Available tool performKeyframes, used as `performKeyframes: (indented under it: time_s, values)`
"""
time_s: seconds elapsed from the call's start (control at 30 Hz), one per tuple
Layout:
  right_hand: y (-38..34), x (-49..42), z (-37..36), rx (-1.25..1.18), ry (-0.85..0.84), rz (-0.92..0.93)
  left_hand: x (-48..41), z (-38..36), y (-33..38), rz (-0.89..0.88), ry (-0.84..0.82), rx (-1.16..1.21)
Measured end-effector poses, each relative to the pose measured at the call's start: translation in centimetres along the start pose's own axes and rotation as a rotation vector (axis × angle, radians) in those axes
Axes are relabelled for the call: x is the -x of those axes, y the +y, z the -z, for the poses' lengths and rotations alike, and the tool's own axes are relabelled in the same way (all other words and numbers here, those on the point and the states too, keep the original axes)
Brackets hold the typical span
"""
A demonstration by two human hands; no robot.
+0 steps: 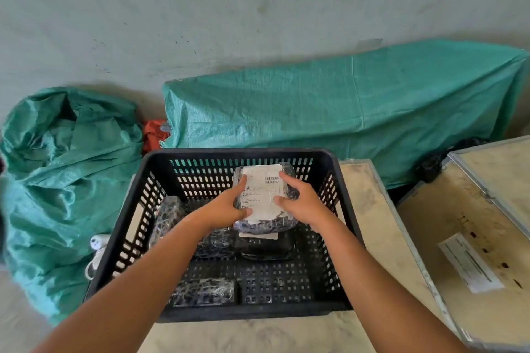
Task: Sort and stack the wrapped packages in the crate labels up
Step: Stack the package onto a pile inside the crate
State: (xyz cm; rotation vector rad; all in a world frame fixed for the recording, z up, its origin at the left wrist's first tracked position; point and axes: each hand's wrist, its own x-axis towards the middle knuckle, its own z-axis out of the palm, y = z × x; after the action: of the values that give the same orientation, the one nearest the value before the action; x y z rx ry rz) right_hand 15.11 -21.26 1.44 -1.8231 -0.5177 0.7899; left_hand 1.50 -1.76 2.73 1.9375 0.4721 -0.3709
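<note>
Plastic-wrapped and dark, the held package (265,199) sits between both hands over the far half of the black crate (235,153), its white shipping label (262,195) turned upward — most likely so it can go down on the pile label up. Just under its near edge lies another dark package (268,248), with a strip of white label showing (probably the start of the stack). The left hand (229,208) clasps the package's left side, thumb on the label; the right hand (298,203) closes on the right side likewise. Both forearms reach in over the near rim, wrists level. Three more wrapped packages — one leaning at the left wall (169,218), one behind the left forearm (215,243), one at the near wall (205,292) — show no labels and appear unsorted.
</note>
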Motion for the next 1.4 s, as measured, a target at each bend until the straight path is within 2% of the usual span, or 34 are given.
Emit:
performKeyframes:
  time_s: [0.2,0.3,0.5,0.77,0.9,1.1,1.23,1.4]
  values:
    - [2.9,-1.2,-1.1,0.029,0.008,-0.104,-2.0,-1.5,-2.4,0.042,-0.012,-0.010]
    - [4.4,-1.7,-1.3,0.109,-0.039,-0.153,-3.2,-2.2,-3.0,0.059,-0.028,-0.052]
    - [4.3,-1.9,-0.9,0.113,-0.046,-0.140,-4.3,-1.6,-3.2,0.044,-0.062,-0.160]
    - [4.2,-1.6,-1.5,0.087,0.006,-0.118,-3.9,-1.3,-4.4,0.003,-0.034,0.016]
    - [3.6,-0.8,-2.1,0.144,0.043,-0.106,-3.1,-1.5,-4.1,0.003,0.036,0.047]
    - [1.6,1.0,-2.8,0.458,0.089,-0.133,1.0,0.4,-4.2,-0.021,0.136,-0.059]
    - [-1.1,2.9,-6.0,0.668,0.150,-0.017,5.5,4.1,-4.0,-0.075,0.286,-0.122]
    - [-3.7,4.0,-11.3,0.596,0.106,0.148,11.0,8.8,-4.6,-0.240,0.497,-0.257]
